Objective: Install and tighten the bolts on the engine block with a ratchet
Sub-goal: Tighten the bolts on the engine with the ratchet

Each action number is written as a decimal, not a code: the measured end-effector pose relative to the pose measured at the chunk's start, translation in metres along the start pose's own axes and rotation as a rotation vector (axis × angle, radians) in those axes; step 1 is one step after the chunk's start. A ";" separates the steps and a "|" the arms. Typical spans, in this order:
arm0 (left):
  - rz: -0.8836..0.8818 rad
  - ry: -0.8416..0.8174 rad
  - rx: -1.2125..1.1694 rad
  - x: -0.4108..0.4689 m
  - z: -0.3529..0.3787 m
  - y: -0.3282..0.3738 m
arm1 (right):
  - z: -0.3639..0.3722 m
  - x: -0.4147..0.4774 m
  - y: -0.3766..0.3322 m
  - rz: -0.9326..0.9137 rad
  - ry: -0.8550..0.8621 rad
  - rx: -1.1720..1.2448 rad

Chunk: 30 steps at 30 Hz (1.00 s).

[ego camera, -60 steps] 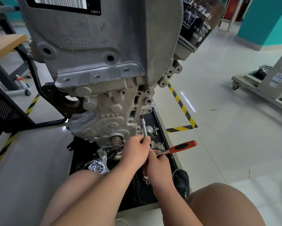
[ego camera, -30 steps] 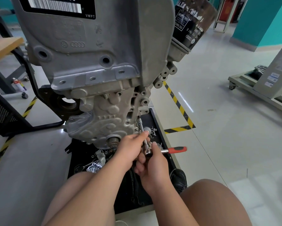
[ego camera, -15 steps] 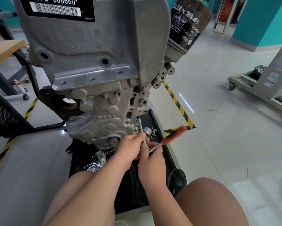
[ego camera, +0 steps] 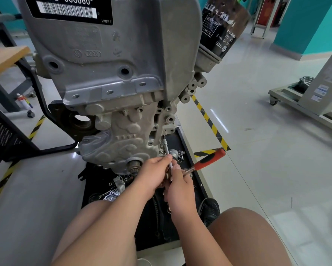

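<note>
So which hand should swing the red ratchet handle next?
Probably the right hand: it grips the ratchet at its head, nearest the red handle. The left hand pinches the extension bar, which points up into the engine block.

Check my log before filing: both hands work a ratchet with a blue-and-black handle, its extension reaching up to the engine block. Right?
No: the head view shows the ratchet handle red and black. The left hand, right hand, extension and engine block fit.

Left hand (ego camera: 154, 174), right hand (ego camera: 180, 191) — both curled.
</note>
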<state>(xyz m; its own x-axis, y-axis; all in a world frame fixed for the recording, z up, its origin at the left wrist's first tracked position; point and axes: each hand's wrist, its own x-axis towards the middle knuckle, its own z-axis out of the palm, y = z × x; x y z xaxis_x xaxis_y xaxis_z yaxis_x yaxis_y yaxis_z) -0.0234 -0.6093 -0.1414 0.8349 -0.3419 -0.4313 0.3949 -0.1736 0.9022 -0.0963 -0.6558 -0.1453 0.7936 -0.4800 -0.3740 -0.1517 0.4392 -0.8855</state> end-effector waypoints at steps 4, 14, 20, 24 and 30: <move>0.013 0.017 0.033 0.000 0.000 -0.002 | -0.002 0.001 0.000 0.068 -0.031 0.111; 0.097 -0.038 0.068 -0.016 -0.005 -0.006 | -0.023 -0.016 0.003 -0.205 -0.111 -0.457; 0.206 -0.088 -0.062 -0.024 -0.004 0.007 | -0.015 -0.018 -0.014 -0.245 -0.095 -0.347; 0.226 -0.109 -0.139 -0.016 -0.003 0.012 | -0.004 -0.011 -0.021 -0.260 -0.076 -0.298; 0.238 -0.139 -0.112 -0.005 -0.005 0.012 | -0.003 -0.006 -0.018 -0.288 -0.006 -0.336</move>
<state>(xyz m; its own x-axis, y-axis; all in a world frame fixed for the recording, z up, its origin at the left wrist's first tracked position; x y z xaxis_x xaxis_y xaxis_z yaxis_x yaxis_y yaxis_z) -0.0205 -0.6054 -0.1283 0.8515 -0.4856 -0.1980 0.2408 0.0266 0.9702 -0.1000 -0.6632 -0.1286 0.8349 -0.5416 -0.0982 -0.1061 0.0166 -0.9942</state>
